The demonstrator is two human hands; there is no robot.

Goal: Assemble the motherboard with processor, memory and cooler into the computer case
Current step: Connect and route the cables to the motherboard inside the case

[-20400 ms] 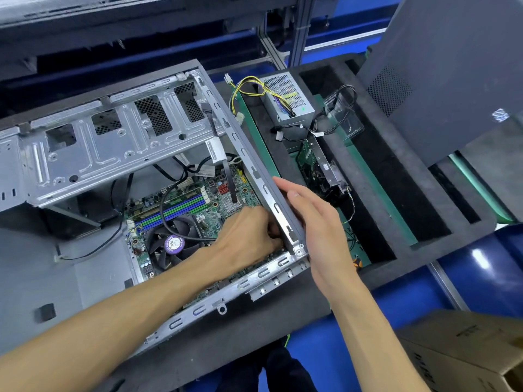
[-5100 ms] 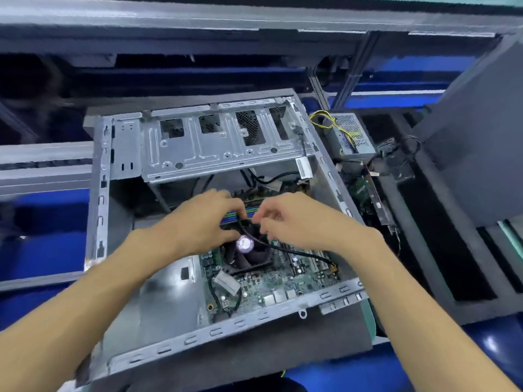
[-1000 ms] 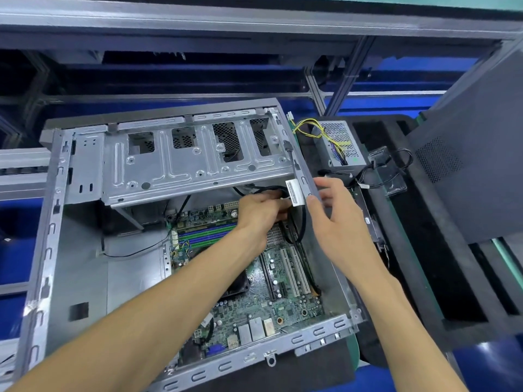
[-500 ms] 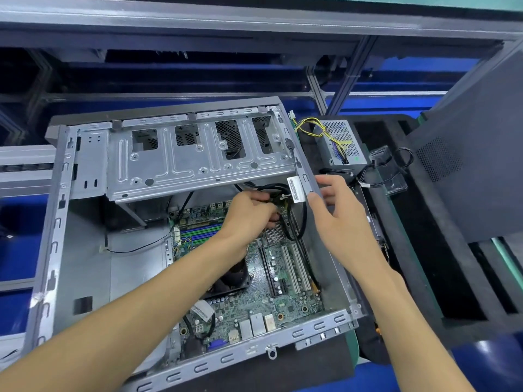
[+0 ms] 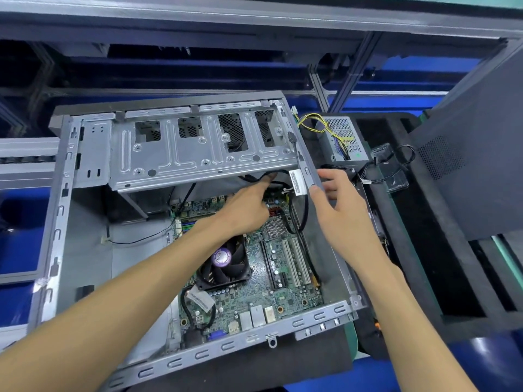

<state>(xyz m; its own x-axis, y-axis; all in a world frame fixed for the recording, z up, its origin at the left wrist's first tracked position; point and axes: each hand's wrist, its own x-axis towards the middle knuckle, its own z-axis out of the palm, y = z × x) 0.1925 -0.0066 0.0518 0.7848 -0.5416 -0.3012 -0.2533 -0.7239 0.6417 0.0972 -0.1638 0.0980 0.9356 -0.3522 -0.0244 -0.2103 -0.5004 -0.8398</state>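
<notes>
Two hands work at centre frame: the left hand (image 5: 243,213) reaches under the drive cage (image 5: 198,148) with its forefinger stretched onto a black cable (image 5: 304,219), other fingers loosely curled, gripping nothing I can make out; the right hand (image 5: 339,210) rests spread on the right wall of the one computer case (image 5: 59,222), thumb on the rim beside a white label (image 5: 297,182). One motherboard (image 5: 285,295) lies flat in the case floor, lower centre, carrying one cooler fan (image 5: 225,261) and two white slots (image 5: 295,261). One power supply (image 5: 345,140) with yellow wires sits upper right on black foam (image 5: 424,250). Half a second ago the left hand pinched at the cable with curled fingers; now the forefinger points out, and the fan shows fully.
</notes>
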